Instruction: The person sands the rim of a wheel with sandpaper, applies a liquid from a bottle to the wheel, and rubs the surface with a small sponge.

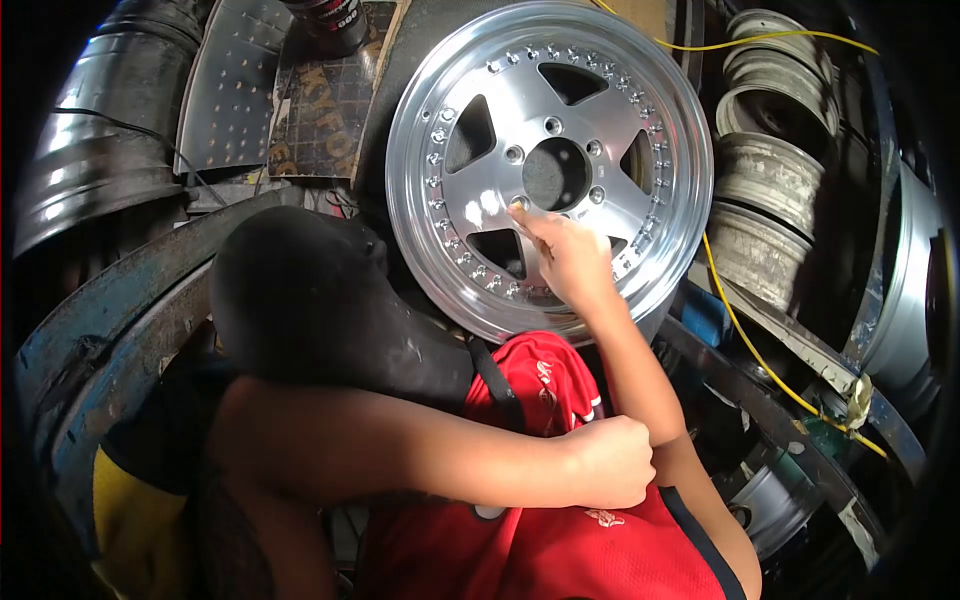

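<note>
A shiny silver wheel rim (465,200) lies face up, with five spokes, a round centre hole and small bolts around its face. My right hand (575,260) is over its lower spokes, index finger stretched out and its tip at a lug hole left of centre; I see no object in that hand. My left arm crosses my red shirt (550,555). At its end my left hand (612,463) is closed in a fist beside my right elbow, its fingertips hidden, so whatever it may hold cannot be made out.
A large black rounded form (300,300) is left of the rim. Dusty rims (770,175) are stacked at the right, near a yellow cable (735,310). A dark can (335,25) stands on a printed board (325,115), beside a dotted metal sheet (235,90).
</note>
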A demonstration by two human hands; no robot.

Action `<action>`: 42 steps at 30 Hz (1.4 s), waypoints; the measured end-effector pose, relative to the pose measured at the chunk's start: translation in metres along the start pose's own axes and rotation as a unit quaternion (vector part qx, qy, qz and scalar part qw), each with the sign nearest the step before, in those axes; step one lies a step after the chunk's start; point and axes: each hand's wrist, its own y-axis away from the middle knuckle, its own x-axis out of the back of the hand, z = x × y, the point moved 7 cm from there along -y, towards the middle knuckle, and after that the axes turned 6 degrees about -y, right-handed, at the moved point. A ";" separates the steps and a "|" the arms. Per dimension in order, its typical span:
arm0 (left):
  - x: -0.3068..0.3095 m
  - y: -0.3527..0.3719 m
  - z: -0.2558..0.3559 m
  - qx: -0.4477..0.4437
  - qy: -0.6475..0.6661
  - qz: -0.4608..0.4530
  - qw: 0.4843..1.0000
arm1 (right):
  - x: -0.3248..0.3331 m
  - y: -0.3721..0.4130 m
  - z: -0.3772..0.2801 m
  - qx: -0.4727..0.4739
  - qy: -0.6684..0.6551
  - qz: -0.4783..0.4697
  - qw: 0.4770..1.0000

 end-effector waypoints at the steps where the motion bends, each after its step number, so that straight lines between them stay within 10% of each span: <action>1: 0.003 0.001 -0.003 0.003 -0.002 -0.001 1.000 | 0.004 -0.006 -0.002 0.009 -0.010 0.043 0.999; 19: 0.009 0.002 -0.003 -0.018 -0.015 -0.012 1.000 | 0.013 0.005 -0.003 -0.051 -0.088 -0.030 0.994; 25: 0.012 0.001 -0.004 -0.021 -0.006 0.002 1.000 | -0.019 0.025 0.017 -0.249 -0.634 -0.033 0.732; 33: 0.015 0.002 -0.006 -0.021 -0.006 0.013 1.000 | -0.039 0.029 0.003 -0.213 -0.810 -0.036 0.545; 39: 0.023 0.004 -0.007 -0.017 -0.014 0.010 1.000 | -0.011 0.019 0.021 -0.129 -0.337 0.061 0.931; 42: 0.024 0.004 -0.007 -0.018 -0.015 0.014 1.000 | -0.001 0.014 0.009 -0.038 -0.263 0.109 0.958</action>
